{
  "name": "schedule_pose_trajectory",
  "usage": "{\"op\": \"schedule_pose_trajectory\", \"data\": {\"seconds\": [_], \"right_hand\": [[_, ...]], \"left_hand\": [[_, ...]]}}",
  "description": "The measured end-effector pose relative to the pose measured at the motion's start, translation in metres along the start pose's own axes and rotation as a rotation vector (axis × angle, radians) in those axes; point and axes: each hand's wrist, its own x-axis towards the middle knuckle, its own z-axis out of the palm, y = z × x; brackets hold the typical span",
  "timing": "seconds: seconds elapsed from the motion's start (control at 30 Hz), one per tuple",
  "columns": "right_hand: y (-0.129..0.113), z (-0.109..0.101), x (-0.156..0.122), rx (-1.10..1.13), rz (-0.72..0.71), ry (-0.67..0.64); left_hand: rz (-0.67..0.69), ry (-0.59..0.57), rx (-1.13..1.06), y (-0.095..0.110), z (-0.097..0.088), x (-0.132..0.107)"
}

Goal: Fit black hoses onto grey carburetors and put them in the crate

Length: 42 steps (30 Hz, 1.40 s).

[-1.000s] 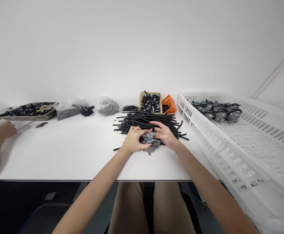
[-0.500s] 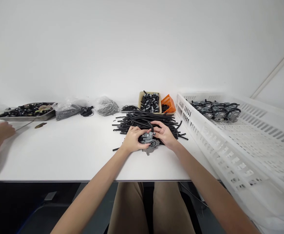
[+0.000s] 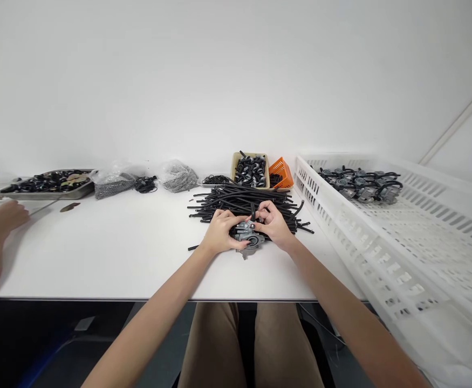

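Note:
A grey metal carburetor [image 3: 248, 237] is held just above the white table's front part, before a pile of black rubber hoses [image 3: 239, 198]. My left hand [image 3: 223, 231] is closed around its left side, thumb in front and fingers behind. At the carburetor's top, a cap with a black rubber tube [image 3: 253, 210] stands nearly upright. The fingers of my right hand [image 3: 274, 223] pinch round the base of this cap, which they partly hide.
A white perforated crate [image 3: 341, 226] at right holds several carburetors [image 3: 363, 184]. Behind the hoses are a cream basket [image 3: 233, 168] of black-and-silver caps and an orange basket [image 3: 285, 172]. Farther left lie plastic bags [image 3: 179, 177], a metal tray [image 3: 57, 195] and another person's hand [image 3: 11, 215].
The black tube on the carburetor has turned from leaning left to nearly upright, and my right fingers have curled closer round its base. My left hand stays in place.

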Motion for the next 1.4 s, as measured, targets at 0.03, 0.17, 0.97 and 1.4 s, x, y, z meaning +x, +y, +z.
{"op": "schedule_pose_trajectory", "data": {"seconds": [0.03,0.17,0.97,1.4], "right_hand": [[0.000,0.000,0.000,0.004,-0.002,-0.003],[0.000,0.000,0.000,0.005,0.003,-0.020],[-0.008,-0.003,-0.002,0.162,0.048,-0.160],[-0.008,-0.006,0.002,0.209,0.047,-0.019]], "left_hand": [[0.004,0.002,0.000,0.000,0.000,0.000],[0.016,0.006,0.002,0.000,0.000,0.000],[-0.006,-0.014,0.009,0.002,0.000,0.002],[-0.040,-0.013,0.012,0.005,0.000,0.003]]}}
